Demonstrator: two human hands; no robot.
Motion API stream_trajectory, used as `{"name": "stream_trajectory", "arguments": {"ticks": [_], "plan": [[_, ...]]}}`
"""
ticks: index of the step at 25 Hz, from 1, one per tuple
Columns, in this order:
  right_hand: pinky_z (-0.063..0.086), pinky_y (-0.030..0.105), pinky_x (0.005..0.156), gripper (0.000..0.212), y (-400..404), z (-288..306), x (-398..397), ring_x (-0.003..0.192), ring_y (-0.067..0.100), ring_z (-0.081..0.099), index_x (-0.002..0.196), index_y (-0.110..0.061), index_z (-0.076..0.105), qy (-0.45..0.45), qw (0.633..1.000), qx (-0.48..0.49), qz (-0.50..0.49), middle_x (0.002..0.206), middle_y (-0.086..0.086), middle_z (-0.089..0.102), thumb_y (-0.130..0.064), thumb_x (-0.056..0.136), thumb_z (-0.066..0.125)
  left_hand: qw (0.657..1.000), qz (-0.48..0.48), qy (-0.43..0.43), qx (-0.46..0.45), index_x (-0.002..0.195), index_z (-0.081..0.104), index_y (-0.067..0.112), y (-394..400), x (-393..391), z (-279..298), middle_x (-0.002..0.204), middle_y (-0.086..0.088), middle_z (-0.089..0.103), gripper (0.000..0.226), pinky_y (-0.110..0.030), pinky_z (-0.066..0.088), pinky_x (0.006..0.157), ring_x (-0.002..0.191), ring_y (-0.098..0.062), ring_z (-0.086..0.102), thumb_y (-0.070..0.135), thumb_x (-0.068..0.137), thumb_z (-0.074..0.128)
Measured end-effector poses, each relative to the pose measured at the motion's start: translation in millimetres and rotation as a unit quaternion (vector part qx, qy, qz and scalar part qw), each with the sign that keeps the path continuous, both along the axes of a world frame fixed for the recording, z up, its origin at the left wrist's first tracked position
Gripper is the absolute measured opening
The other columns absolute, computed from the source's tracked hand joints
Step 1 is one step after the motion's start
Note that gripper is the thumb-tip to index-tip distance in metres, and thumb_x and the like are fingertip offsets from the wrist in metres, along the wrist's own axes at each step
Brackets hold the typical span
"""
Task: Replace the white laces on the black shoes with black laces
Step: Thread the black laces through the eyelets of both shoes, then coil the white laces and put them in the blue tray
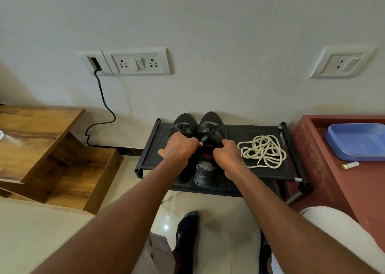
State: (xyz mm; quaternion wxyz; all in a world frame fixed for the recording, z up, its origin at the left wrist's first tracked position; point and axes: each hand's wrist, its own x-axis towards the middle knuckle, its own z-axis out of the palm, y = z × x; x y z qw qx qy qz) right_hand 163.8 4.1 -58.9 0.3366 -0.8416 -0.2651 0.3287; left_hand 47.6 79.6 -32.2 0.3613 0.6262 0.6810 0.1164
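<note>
Two black shoes stand side by side on a low black rack (245, 134), toes toward the wall: the left shoe (184, 122) and the right shoe (214, 123). Both carry black laces across their eyelets. My left hand (180, 146) and my right hand (227, 151) are curled over the right shoe's opening, each pinching its black lace near the tongue. The white laces (263, 150) lie in a loose tangle on the rack, just right of my right hand. My hands hide the shoes' rear halves.
A wooden stepped cabinet (37, 140) stands to the left. To the right is a red table (333, 169) with a blue tray (356, 140) and a small battery (351, 165). A black cable (104, 100) hangs from wall sockets. My feet rest on the tiled floor below.
</note>
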Motion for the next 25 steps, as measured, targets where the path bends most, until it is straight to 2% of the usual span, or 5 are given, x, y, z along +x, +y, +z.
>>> {"name": "stream_trajectory", "arguments": {"ticks": [5, 14, 18, 21, 25], "plan": [[0.056, 0.037, 0.077, 0.038, -0.2, -3.1, 1.7, 0.096, 0.031, 0.063, 0.129, -0.013, 0.068, -0.012, 0.999, 0.024, -0.046, 0.121, 0.015, 0.067, -0.005, 0.095, 0.054, 0.992, 0.05, -0.11, -0.046, 0.081, 0.072, 0.022, 17.6, -5.6, -16.0, 0.083, -0.002, 0.075, 0.045, -0.052, 0.051, 0.101, 0.086, -0.029, 0.071, 0.046, 0.046, 0.086], [0.06, 0.048, 0.091, 0.041, -6.6, 6.7, 10.8, 0.102, 0.028, 0.064, 0.136, -0.015, 0.062, 0.055, 0.998, 0.029, 0.027, 0.113, 0.008, 0.066, -0.009, 0.095, 0.059, 0.998, -0.055, -0.009, -0.013, 0.087, 0.068, 0.019, 15.8, -19.6, -2.1, 0.091, -0.005, 0.071, 0.04, -0.053, 0.052, 0.099, 0.091, -0.029, 0.068, 0.052, 0.066, 0.074], [0.053, 0.04, 0.096, 0.05, -24.2, 33.4, 28.8, 0.114, 0.025, 0.06, 0.142, -0.013, 0.053, 0.017, 0.996, 0.045, 0.069, 0.125, 0.004, 0.062, -0.02, 0.095, 0.068, 0.975, -0.086, 0.117, 0.171, 0.086, 0.068, 0.014, -0.2, -15.0, 25.4, 0.087, -0.007, 0.07, 0.027, -0.05, 0.057, 0.089, 0.084, -0.032, 0.067, 0.04, 0.091, 0.063], [0.045, 0.031, 0.086, 0.06, -42.7, 61.0, 53.8, 0.114, 0.021, 0.06, 0.149, -0.017, 0.046, -0.007, 0.995, 0.085, 0.054, 0.131, 0.004, 0.06, -0.025, 0.094, 0.069, 0.961, -0.09, 0.03, 0.259, 0.086, 0.07, 0.022, -29.0, 7.1, 45.1, 0.088, 0.001, 0.071, 0.02, -0.046, 0.056, 0.086, 0.086, -0.027, 0.067, 0.038, 0.094, 0.063], [0.052, 0.028, 0.072, 0.035, -84.5, 91.7, 91.8, 0.094, 0.015, 0.069, 0.13, -0.022, 0.063, -0.055, 0.989, 0.138, 0.011, 0.11, -0.001, 0.07, -0.02, 0.095, 0.067, 0.957, -0.206, -0.078, 0.19, 0.089, 0.075, 0.017, -81.2, 62.2, 45.1, 0.086, -0.001, 0.076, 0.022, -0.037, 0.056, 0.08, 0.086, -0.024, 0.071, 0.036, 0.093, 0.064]]}}
